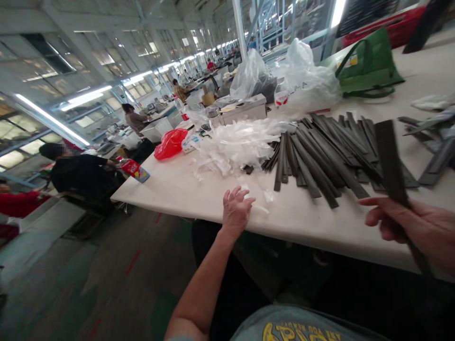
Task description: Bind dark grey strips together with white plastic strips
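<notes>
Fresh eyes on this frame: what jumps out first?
The fan of dark strips spread over the white table, right of centre, with a heap of clear plastic sleeves just left of it. The right hand holds one strip up at the right edge, while the left hand rests open on the table's near edge. A red bag glows further left.

Legible text is minimal. The grey-green shirt [298,327] at the lower frame edge carries yellow block lettering, cut off by the frame and unreadable. The red snack packet [133,169] at the white bench [177,189] corner shows white lettering, too blurred to read. The green fabric bag [369,64] bears a small yellow-white label, illegible.
</notes>
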Action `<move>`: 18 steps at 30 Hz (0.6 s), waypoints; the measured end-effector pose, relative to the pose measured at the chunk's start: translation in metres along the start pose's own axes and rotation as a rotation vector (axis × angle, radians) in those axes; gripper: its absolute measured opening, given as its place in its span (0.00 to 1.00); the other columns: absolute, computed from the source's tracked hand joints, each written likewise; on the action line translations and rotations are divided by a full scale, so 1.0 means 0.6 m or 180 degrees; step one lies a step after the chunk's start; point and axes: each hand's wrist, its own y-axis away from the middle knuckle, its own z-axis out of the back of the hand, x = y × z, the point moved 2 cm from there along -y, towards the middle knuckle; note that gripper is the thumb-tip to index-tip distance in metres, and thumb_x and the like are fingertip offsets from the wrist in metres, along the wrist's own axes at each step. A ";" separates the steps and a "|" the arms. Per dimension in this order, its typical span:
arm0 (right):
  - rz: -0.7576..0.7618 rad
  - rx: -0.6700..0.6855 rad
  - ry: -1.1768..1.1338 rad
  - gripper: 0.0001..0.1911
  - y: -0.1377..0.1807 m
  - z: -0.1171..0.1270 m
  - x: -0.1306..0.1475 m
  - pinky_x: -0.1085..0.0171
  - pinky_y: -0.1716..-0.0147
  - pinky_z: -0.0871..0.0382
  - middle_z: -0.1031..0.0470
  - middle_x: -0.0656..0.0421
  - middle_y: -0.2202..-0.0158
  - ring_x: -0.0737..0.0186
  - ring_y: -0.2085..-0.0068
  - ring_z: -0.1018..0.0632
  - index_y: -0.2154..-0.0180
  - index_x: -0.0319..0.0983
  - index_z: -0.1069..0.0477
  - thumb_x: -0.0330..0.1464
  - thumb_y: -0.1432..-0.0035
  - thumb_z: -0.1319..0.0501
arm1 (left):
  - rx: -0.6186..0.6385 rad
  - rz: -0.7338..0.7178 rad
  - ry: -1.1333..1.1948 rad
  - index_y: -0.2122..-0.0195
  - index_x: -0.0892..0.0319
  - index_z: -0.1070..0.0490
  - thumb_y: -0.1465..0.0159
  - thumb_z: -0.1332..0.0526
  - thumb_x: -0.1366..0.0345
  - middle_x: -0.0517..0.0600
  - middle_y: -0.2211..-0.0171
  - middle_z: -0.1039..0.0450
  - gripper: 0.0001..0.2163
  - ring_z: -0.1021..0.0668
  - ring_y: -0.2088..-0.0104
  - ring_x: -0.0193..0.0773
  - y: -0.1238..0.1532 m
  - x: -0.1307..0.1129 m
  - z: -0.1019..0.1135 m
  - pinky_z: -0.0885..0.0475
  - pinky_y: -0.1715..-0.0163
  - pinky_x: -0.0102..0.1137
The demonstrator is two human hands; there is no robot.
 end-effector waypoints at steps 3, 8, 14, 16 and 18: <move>-0.0406 0.0744 -0.0892 0.32 0.007 -0.083 0.033 0.68 0.84 0.38 0.27 0.54 0.74 0.70 0.81 0.32 0.60 0.38 0.27 0.59 0.48 0.44 | -0.0220 -0.0121 0.0281 0.65 0.48 0.23 0.39 0.37 0.67 0.46 0.58 0.22 0.05 0.27 0.48 0.41 -0.004 -0.003 0.007 0.47 0.39 0.47; -0.0501 0.1721 -0.1315 0.32 0.006 -0.204 0.083 0.72 0.86 0.50 0.33 0.62 0.79 0.75 0.84 0.40 0.61 0.34 0.27 0.57 0.47 0.43 | -0.0888 -0.0145 0.0658 0.68 0.47 0.21 0.38 0.38 0.64 0.47 0.60 0.22 0.06 0.26 0.50 0.40 0.024 -0.014 0.035 0.44 0.39 0.44; -0.0573 0.2480 -0.1662 0.30 -0.010 -0.280 0.135 0.72 0.85 0.56 0.44 0.67 0.84 0.76 0.84 0.45 0.75 0.36 0.35 0.58 0.51 0.40 | -0.0938 -0.0256 0.0746 0.70 0.40 0.21 0.40 0.36 0.61 0.45 0.61 0.21 0.05 0.26 0.51 0.40 0.057 -0.021 0.036 0.42 0.40 0.43; -0.0560 0.2559 -0.1663 0.28 -0.011 -0.292 0.154 0.71 0.85 0.55 0.45 0.68 0.84 0.75 0.83 0.44 0.77 0.37 0.38 0.55 0.56 0.35 | -0.0872 -0.0227 0.0895 0.71 0.40 0.21 0.40 0.36 0.61 0.45 0.61 0.21 0.06 0.26 0.51 0.40 0.067 -0.023 0.037 0.42 0.40 0.43; -0.0464 0.2465 -0.1535 0.26 -0.014 -0.298 0.167 0.71 0.83 0.53 0.42 0.67 0.83 0.74 0.82 0.42 0.76 0.37 0.37 0.52 0.60 0.33 | -0.0797 0.0098 0.1205 0.69 0.43 0.21 0.41 0.35 0.60 0.47 0.60 0.22 0.04 0.26 0.51 0.42 0.077 -0.025 0.040 0.40 0.41 0.43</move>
